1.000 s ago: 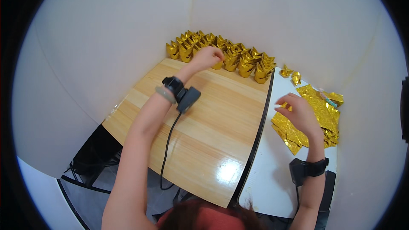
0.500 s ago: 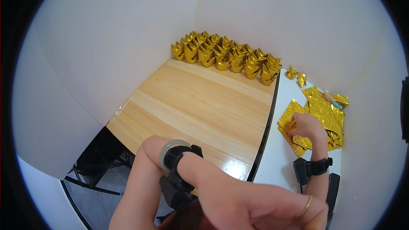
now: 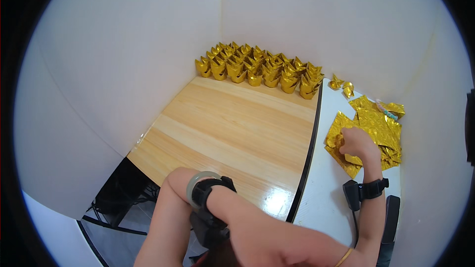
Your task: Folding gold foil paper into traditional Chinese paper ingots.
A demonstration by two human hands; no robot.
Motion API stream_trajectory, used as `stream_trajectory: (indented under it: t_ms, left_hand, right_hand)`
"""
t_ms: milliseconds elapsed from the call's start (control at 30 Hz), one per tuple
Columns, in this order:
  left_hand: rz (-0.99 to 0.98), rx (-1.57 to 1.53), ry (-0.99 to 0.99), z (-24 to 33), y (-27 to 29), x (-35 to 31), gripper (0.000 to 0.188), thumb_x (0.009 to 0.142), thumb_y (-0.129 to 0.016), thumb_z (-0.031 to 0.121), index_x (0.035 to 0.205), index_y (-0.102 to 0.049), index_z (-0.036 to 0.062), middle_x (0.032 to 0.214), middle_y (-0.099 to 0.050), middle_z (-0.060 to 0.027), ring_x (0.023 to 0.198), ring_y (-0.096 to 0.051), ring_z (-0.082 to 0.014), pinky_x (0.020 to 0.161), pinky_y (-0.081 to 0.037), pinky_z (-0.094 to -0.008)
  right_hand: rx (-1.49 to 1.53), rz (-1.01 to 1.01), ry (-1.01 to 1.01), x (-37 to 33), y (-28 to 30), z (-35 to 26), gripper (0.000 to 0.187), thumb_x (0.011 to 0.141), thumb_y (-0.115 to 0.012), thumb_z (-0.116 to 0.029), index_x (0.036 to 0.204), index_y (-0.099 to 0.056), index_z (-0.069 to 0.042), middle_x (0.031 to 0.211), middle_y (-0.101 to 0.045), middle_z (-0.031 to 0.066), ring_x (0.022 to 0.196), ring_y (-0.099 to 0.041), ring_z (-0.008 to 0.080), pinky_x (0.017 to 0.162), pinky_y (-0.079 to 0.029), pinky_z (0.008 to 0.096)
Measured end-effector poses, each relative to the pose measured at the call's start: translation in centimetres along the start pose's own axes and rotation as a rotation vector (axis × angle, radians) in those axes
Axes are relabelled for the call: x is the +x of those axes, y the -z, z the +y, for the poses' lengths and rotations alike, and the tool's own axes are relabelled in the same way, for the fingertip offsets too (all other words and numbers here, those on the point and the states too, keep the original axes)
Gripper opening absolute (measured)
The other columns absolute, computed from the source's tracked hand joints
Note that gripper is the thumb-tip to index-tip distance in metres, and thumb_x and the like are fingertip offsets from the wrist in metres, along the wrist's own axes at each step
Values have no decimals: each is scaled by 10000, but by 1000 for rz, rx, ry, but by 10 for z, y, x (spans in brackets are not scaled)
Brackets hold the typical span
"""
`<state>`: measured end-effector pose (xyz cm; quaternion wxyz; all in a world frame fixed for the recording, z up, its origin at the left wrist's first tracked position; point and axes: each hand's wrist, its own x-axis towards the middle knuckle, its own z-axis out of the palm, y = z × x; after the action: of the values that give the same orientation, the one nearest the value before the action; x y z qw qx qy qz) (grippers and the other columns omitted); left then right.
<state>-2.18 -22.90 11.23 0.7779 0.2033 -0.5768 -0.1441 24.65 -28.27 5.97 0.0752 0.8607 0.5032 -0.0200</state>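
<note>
My right hand rests on the gold foil paper sheets at the right. Its fingers are curled, closed round a crumpled-looking gold foil paper piece at their tips. My left arm bends at the lower middle, and my left hand looms large and close along the bottom edge, a gold ring on one finger. Its fingers run out of the picture, so what they do is hidden. Folded gold paper ingots stand in packed rows along the back of the wooden table.
Two loose gold ingots lie on the white table, behind the sheets. A pastel beaded string lies on the paper. White walls enclose the back and sides. A black edge strip separates wooden top and white table.
The view has shifted slightly. My left hand has slid lower, with more of it out of the picture. My right hand stays on the gold sheets, its fingers still curled.
</note>
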Motion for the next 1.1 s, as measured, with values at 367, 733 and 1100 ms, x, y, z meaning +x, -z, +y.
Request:
stream_trajectory:
  t_ms: [367, 733, 1100]
  left_hand:
    - [957, 1280, 664, 88, 175, -86, 143, 808, -523, 64, 932, -593, 56, 918, -609, -11, 931, -548, -100, 807, -433, -267]
    - [1153, 1316, 557, 105, 194, -111, 121, 813, -541, 56, 895, -587, -21, 875, -621, -82, 835, -596, -133, 762, -478, -255]
    - [1109, 1155, 694, 107, 189, -111, 133, 852, -528, 91, 943, -588, 14, 917, -618, -53, 865, -599, -123, 782, -464, -249]
  right_hand:
    - [235, 411, -111, 4, 10, 8, 229, 660, -723, -238, 749, -639, -44, 682, -619, 120, 659, -600, 275, 604, -459, 365]
    - [138, 751, -333, 2, 27, 28, 357, 782, -626, -414, 816, -599, -60, 731, -621, 144, 725, -604, 302, 607, -458, 410]
    - [-34, 31, -230, 8, -17, 16, 293, 664, -629, -255, 781, -651, 13, 804, -638, 195, 773, -626, 337, 701, -502, 399]
